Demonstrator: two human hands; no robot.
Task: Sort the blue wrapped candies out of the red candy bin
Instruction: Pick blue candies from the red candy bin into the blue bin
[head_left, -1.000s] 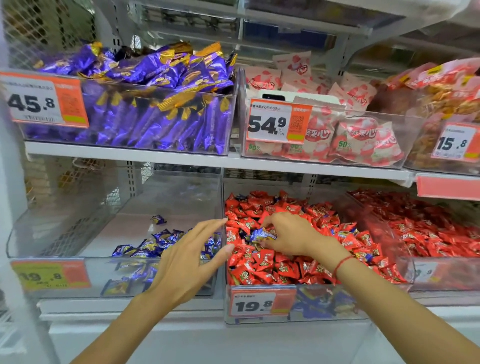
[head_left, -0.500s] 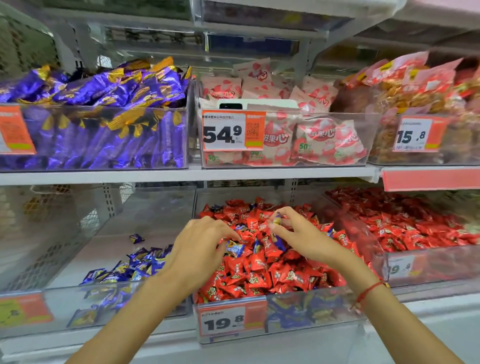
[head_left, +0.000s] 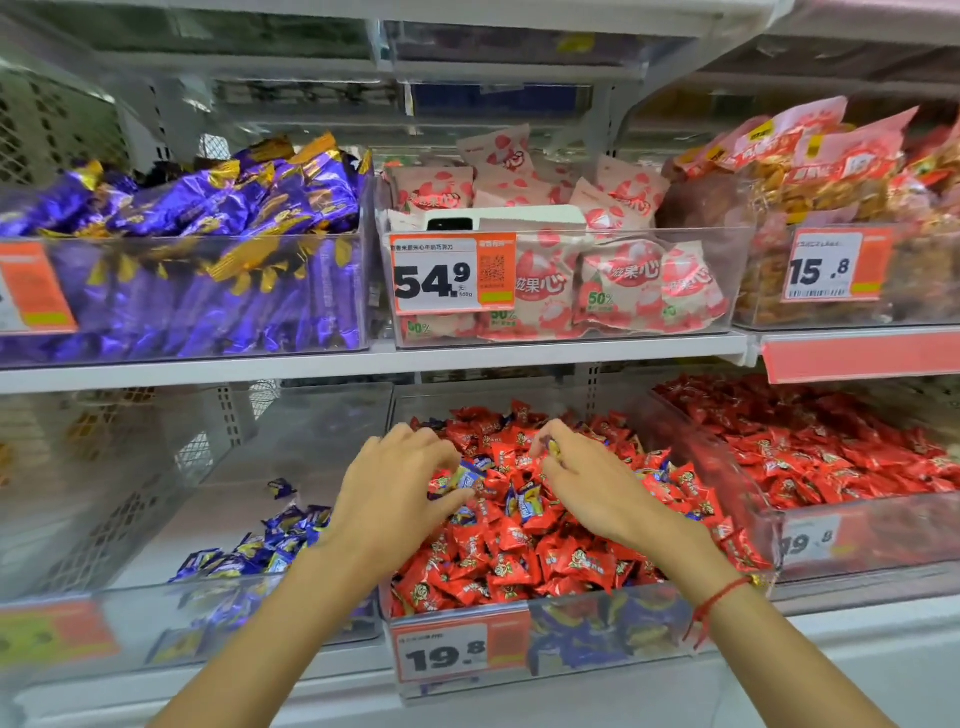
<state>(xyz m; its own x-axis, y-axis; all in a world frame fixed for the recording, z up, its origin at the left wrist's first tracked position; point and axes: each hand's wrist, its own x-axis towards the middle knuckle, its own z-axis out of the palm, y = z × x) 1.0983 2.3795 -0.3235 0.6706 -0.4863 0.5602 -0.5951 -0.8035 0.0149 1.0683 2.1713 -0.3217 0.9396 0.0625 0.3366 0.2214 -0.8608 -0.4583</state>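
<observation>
My left hand (head_left: 395, 493) and right hand (head_left: 582, 478) each pinch blue candies (head_left: 527, 504) in the red candy bin (head_left: 597, 631); several remain, many already sorted at nine o'clock.

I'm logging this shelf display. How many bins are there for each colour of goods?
Purple bin: 1
Pink bin: 1
Orange snack bin: 1
Blue bin: 1
Red bins: 2, middle red bin and right red bin
Total: 6
</observation>
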